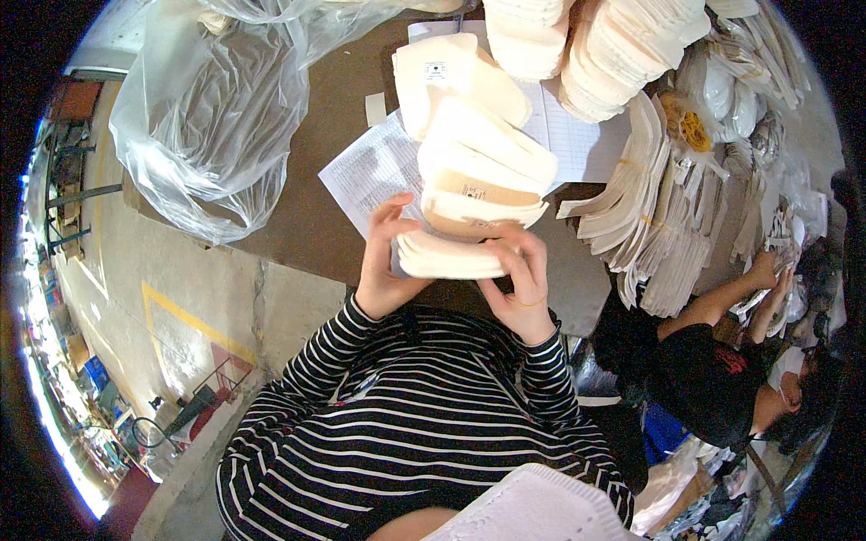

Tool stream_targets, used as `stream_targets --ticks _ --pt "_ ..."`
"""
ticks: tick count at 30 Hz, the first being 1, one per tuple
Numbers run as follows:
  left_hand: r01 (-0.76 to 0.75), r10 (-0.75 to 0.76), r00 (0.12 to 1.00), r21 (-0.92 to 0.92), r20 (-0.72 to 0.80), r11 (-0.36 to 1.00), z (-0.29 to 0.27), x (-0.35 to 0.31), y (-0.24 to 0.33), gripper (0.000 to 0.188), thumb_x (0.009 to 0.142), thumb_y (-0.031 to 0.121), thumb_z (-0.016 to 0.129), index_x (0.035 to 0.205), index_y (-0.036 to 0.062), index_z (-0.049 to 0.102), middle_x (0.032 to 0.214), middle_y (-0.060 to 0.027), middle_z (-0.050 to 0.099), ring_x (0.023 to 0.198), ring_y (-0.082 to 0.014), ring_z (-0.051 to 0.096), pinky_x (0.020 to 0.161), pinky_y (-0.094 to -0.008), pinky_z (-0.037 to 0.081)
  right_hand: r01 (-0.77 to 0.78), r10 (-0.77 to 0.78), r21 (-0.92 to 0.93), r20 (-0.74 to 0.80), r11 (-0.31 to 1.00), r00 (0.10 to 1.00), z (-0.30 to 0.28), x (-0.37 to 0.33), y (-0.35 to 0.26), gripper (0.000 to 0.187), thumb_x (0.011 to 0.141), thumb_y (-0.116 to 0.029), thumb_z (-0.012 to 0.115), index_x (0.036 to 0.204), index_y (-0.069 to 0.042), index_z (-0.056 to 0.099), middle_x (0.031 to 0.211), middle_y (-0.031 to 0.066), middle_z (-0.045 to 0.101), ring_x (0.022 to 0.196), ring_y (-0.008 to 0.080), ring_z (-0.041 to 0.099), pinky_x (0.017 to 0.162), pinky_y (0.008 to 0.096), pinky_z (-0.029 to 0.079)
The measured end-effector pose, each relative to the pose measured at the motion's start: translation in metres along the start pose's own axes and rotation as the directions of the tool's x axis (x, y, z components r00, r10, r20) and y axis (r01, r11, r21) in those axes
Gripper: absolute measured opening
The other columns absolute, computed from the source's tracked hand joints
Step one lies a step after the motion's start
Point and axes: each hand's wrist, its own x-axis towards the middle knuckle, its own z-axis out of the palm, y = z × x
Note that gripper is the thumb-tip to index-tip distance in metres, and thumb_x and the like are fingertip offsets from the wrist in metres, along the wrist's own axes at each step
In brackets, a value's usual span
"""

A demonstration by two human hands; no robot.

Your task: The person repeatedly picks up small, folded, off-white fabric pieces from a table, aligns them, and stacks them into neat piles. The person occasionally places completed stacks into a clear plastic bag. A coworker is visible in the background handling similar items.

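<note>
A small stack of cream-coloured insoles (451, 256) is held level near the table's front edge, in front of my striped top. My left hand (390, 261) grips its left end, thumb below and fingers bent over the side. At the other end my right hand (520, 279) closes on the stack, fingers on top and thumb at the near edge. Just beyond lies a leaning row of more insoles (487, 149), some with a tan face and a small printed mark. A pale insole with a label (435, 81) lies at its far end.
Printed sheets (356, 171) and a ruled paper (586, 135) lie under the row. A see-through plastic bag (207, 135) spreads over the table's left. Insole stacks (622, 54) and banded strip bundles (663, 216) crowd the right, where another person's arm (722, 302) reaches in.
</note>
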Motion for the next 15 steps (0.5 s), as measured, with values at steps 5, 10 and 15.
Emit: stream_targets --ticks 5,10,15 --pt "0.047 -0.053 0.995 -0.06 -0.087 0.997 -0.003 -0.023 -0.019 0.07 0.073 -0.002 0.084 0.131 0.0068 0.045 0.135 -0.0174 0.054 0.127 -0.0281 0.052 0.109 -0.0431 0.039 0.036 -0.031 -0.042 0.105 0.998 0.994 0.005 -0.008 0.008 0.061 0.074 0.0 0.082 0.13 -0.006 0.057 0.132 0.0184 0.047 0.118 0.035 0.052 0.098 0.0408 0.047" --pt "0.061 -0.06 0.997 0.037 -0.048 0.997 0.006 -0.01 0.002 0.079 0.074 0.0 0.085 0.137 0.005 0.037 0.14 -0.0213 0.051 0.125 -0.0276 0.054 0.108 -0.0435 0.041 -0.106 0.113 0.133 -0.051 0.985 0.992 0.015 0.003 -0.011 0.06 0.075 0.003 0.076 0.132 -0.008 0.058 0.13 0.0176 0.053 0.118 0.0367 0.052 0.101 0.0449 0.044" --pt "0.155 -0.18 0.954 -0.118 -0.238 0.981 0.0 -0.019 -0.014 0.072 0.074 -0.001 0.085 0.129 0.0051 0.04 0.13 -0.0151 0.054 0.123 -0.024 0.054 0.105 -0.0387 0.044 -0.104 0.107 0.082 -0.023 0.991 0.994 0.006 -0.001 -0.005 0.054 0.077 0.006 0.075 0.128 -0.006 0.061 0.124 0.0164 0.059 0.113 0.0364 0.056 0.097 0.0438 0.047"
